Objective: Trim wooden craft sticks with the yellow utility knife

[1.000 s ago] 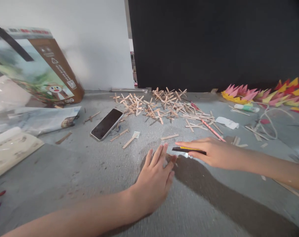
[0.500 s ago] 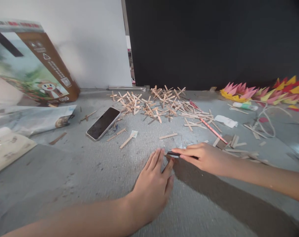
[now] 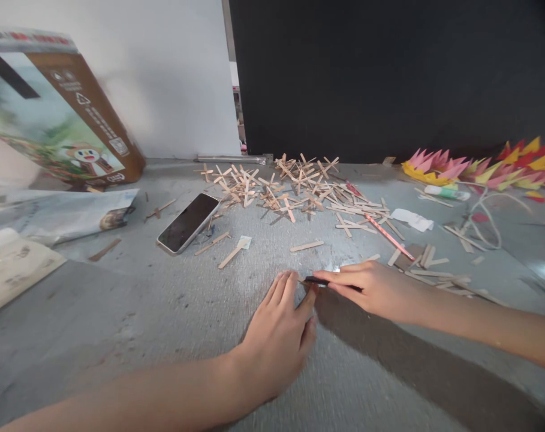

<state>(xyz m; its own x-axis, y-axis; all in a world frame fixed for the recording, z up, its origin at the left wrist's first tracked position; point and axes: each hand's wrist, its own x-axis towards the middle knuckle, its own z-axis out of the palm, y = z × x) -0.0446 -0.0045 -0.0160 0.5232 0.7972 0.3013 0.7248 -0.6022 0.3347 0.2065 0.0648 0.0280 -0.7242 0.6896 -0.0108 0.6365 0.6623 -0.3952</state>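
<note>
My left hand [image 3: 279,333] lies on the grey floor with its fingers stretched forward and pressed down, fingertips beside the tip of a dark utility knife [image 3: 319,280]. What lies under the fingers is hidden. My right hand [image 3: 373,289] is closed round the knife, index finger along its back, blade end pointing left at my left fingertips. Loose wooden sticks [image 3: 306,246] lie just beyond both hands.
A heap of crossed wooden sticks [image 3: 290,189] sits at the back by the dark wall. A phone [image 3: 189,222] lies left of it. A tilted cardboard box [image 3: 60,114] and plastic bags are far left. Paper flowers [image 3: 474,168], a glue tube [image 3: 447,194] and a pink pencil [image 3: 387,236] lie to the right.
My right hand has brought the knife down and left until its tip meets my left fingertips. My left hand has stayed on the floor, curling its fingers slightly.
</note>
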